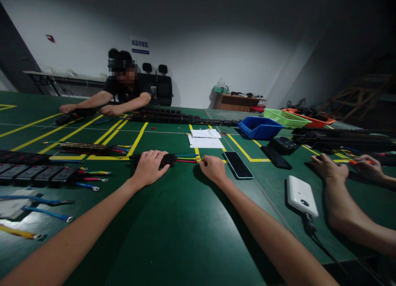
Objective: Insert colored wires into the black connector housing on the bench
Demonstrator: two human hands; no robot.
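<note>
My left hand (149,167) lies curled over a small black socket block (168,160) on the green table (185,220) and holds it down. Blue, red and yellow wires (187,158) run from the block to the right. My right hand (213,168) is closed in a pinch at the wires' far ends, near a strip of yellow tape. Both arms reach out from the near edge.
Black socket strips (37,173) and loose coloured wires (49,201) lie at the left. A dark phone (238,165), white papers (206,138), a blue bin (260,127) and a white phone (301,195) lie to the right. A co-worker's hands (329,167) work at the right; another person sits across the table.
</note>
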